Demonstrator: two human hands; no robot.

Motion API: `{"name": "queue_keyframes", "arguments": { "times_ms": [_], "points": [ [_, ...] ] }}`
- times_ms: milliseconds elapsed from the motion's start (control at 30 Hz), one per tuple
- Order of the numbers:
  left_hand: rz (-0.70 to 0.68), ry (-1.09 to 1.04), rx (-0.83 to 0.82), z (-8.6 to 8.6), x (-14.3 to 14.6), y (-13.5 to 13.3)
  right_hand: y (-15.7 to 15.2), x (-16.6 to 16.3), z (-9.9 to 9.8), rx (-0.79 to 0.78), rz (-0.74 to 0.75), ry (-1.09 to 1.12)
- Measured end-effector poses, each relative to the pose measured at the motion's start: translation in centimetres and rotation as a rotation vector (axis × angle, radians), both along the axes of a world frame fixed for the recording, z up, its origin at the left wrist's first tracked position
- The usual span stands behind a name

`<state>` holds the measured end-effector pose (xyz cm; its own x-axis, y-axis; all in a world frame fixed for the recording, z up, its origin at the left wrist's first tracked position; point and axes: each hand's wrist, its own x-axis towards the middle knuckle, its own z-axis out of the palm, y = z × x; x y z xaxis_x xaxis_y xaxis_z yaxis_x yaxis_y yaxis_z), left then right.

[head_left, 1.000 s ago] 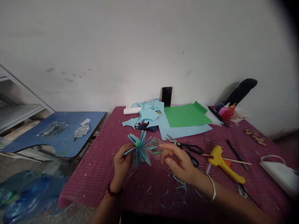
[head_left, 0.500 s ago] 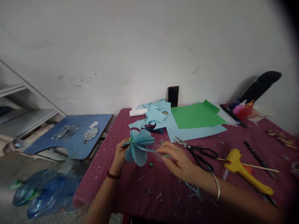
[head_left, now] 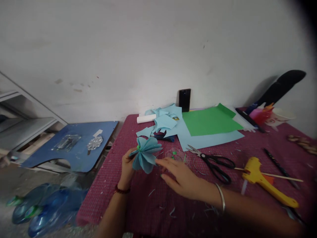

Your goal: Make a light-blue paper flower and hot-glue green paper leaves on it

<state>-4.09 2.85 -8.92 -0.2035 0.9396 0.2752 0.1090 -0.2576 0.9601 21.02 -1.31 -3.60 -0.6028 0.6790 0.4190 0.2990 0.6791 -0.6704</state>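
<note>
A light blue paper flower (head_left: 146, 154) with rounded petals and a green centre is in my left hand (head_left: 127, 168), whose fingers are closed round its left, back side. My right hand (head_left: 180, 175) reaches in from the right. Its index fingertip is at the edge of a petal, and its thumb is held apart below. Black-handled scissors (head_left: 215, 164) lie with parted blades just beyond my right hand. Thin paper slivers and small green bits are scattered on the red checked cloth around my hands.
Blue paper scraps (head_left: 164, 122), a white roll (head_left: 146, 119) and a green sheet (head_left: 213, 121) lie at the back. A phone (head_left: 184, 100) leans against the wall. To the right are a yellow glue gun (head_left: 262, 181), a wooden stick and a black pen (head_left: 276, 163). Large bottles (head_left: 47, 206) are on the floor.
My right hand has moved left toward the flower, and its thumb and index finger have parted from the petal pinch. My left hand still holds the flower, which has turned slightly.
</note>
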Motion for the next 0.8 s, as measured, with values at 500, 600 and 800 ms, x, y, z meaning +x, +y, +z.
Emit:
{"name": "queue_keyframes", "arguments": {
  "times_ms": [500, 600, 800],
  "points": [
    [0.013, -0.021, 0.021, -1.4, -0.7, -0.3, 0.7, -0.8, -0.5, -0.155, -0.059, 0.1],
    [0.014, -0.017, 0.017, -1.3, -0.7, -0.4, 0.8, -0.9, -0.7, -0.167, -0.055, 0.162],
    [0.001, -0.039, 0.031, -1.4, -0.7, -0.5, 0.8, -1.0, -1.0, -0.123, -0.046, 0.1]
  ]
}}
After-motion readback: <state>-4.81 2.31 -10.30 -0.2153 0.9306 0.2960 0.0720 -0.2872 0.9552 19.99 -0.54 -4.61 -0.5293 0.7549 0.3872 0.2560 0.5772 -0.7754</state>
